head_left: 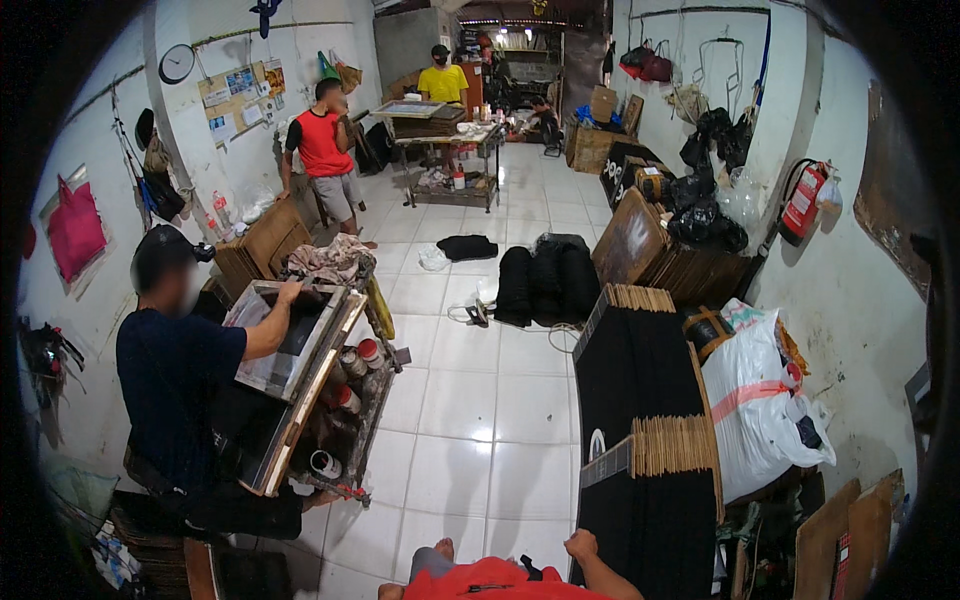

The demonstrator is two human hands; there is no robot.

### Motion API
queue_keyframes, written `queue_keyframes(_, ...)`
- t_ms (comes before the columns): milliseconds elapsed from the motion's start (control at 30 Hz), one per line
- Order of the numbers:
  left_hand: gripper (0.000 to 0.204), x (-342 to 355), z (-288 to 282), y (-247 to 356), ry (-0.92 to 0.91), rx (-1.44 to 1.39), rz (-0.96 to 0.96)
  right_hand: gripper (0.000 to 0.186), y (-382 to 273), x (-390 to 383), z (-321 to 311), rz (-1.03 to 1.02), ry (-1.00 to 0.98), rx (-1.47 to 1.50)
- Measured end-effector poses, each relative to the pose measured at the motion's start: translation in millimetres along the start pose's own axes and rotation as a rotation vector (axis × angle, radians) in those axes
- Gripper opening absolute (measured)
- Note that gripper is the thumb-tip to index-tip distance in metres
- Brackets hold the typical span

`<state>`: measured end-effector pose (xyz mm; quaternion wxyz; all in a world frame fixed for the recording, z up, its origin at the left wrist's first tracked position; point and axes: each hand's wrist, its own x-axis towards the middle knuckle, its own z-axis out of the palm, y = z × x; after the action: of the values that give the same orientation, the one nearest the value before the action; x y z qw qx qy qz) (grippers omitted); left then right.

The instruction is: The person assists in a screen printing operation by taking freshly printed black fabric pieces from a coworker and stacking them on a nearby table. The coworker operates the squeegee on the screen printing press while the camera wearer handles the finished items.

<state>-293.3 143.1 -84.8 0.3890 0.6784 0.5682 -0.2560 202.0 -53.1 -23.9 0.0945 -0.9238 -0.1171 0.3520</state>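
My right hand (582,545) is closed at the lower edge, beside the stack of black fabric pieces on boards (625,510) with brown board ends fanned along its right side; whatever it may hold is hidden. A grey metal strip (607,462) lies across the stack. My left hand is out of view; only a sliver of skin shows left of my red shirt. At left, a co-worker in a dark top (175,370) has a hand on a framed screen (275,330) on a printing stand with tubs (350,400) underneath.
Black bundles (545,285) and a cord lie on the tiled floor (450,400) ahead. Two standing co-workers (322,150) (443,85) are near a work table (445,135); another person crouches farther back. Boards, bags (765,400) and a fire extinguisher (800,200) line the right wall.
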Motion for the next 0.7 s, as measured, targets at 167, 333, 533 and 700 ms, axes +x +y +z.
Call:
queue_keyframes(167, 0.027, 21.1, -5.7, -5.6, -0.005, -0.708, -0.358, 0.030, -3.5, 2.2, 13.1, -0.004, -0.105, -0.017)
queue_keyframes(333, 0.023, 18.2, -26.5, 2.3, 0.073, -0.881, -0.343, 0.033, -1.1, -1.4, 23.9, -0.040, -0.167, -0.104)
queue_keyframes(533, 0.018, 7.1, -50.7, 2.1, 0.110, -1.040, -0.345, 0.031, 4.2, -0.1, 38.6, -0.048, -0.166, -0.074)
queue_keyframes(700, 0.016, 17.6, -75.4, -19.8, 0.111, -1.033, -0.433, 0.031, 10.7, 21.7, 62.2, -0.006, -0.158, -0.146)
